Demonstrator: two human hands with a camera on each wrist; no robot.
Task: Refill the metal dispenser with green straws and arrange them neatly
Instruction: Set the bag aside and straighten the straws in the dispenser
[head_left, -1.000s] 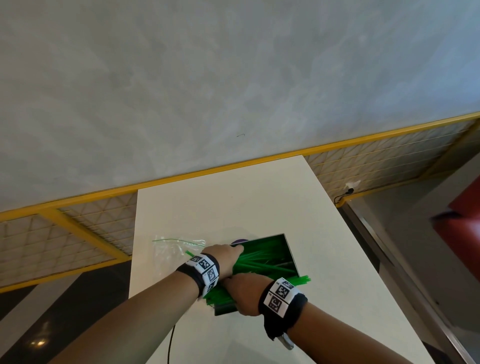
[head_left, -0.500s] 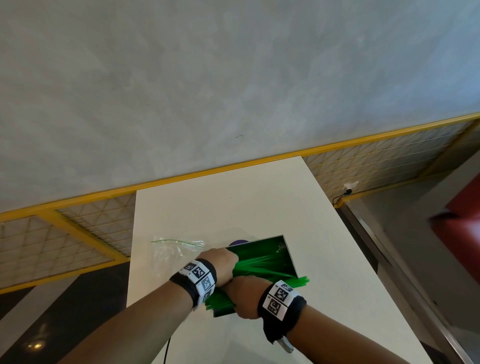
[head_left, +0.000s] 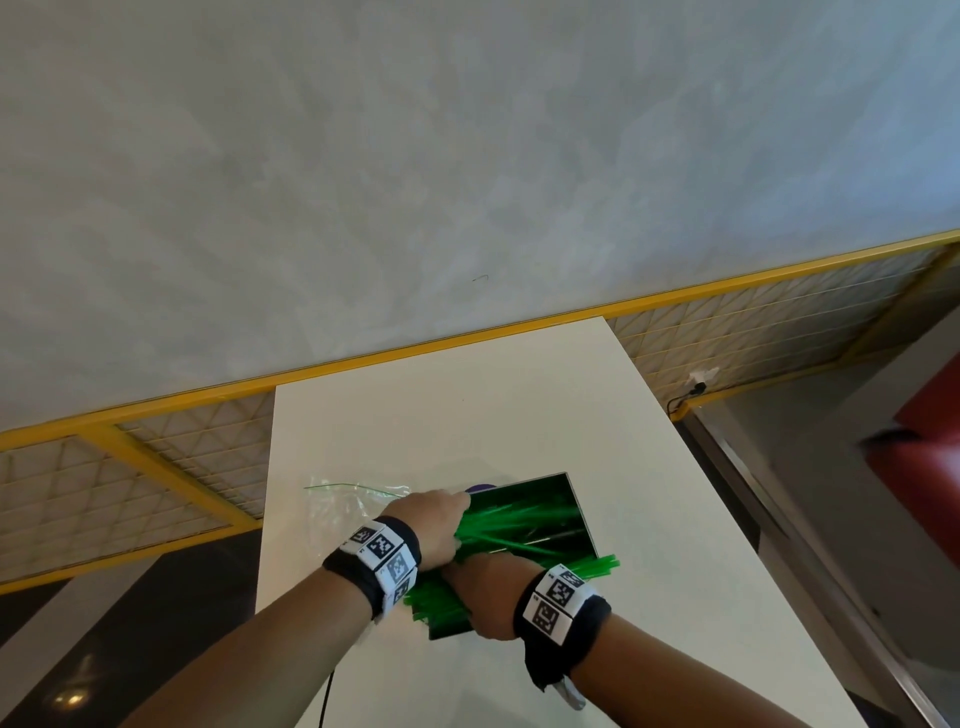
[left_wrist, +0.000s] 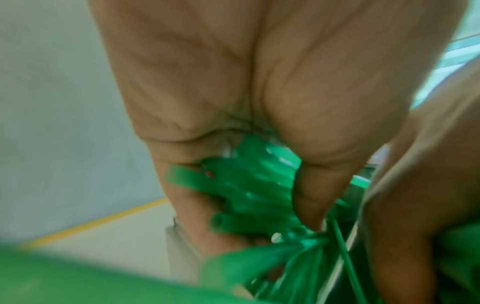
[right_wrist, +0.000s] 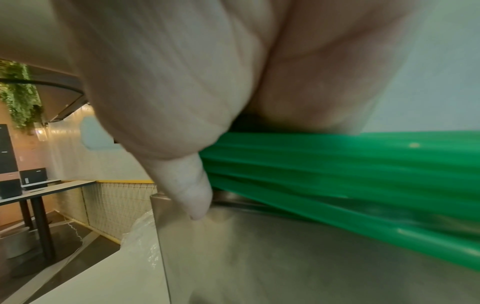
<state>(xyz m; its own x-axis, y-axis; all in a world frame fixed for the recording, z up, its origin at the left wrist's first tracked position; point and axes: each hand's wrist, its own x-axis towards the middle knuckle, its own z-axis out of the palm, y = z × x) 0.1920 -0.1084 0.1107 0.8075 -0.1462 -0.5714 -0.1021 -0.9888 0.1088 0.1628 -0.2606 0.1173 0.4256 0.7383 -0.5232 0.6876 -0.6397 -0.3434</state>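
Observation:
The metal dispenser stands open on the white table, its inside green with straws. My left hand is at its left end, fingers curled round a cluster of green straws. My right hand lies over the front rim, gripping a bundle of green straws that juts out past the box to the right. In the right wrist view the bundle runs over the steel wall, with the thumb pointing down at the corner.
An empty clear plastic bag lies left of the dispenser. A purple object peeks out behind it. The table's far half is bare. A yellow-framed wire fence runs behind, and a red seat is at the right.
Both hands have shifted a little over the dispenser, working the straws; the bundle under the right hand still sticks out to the right.

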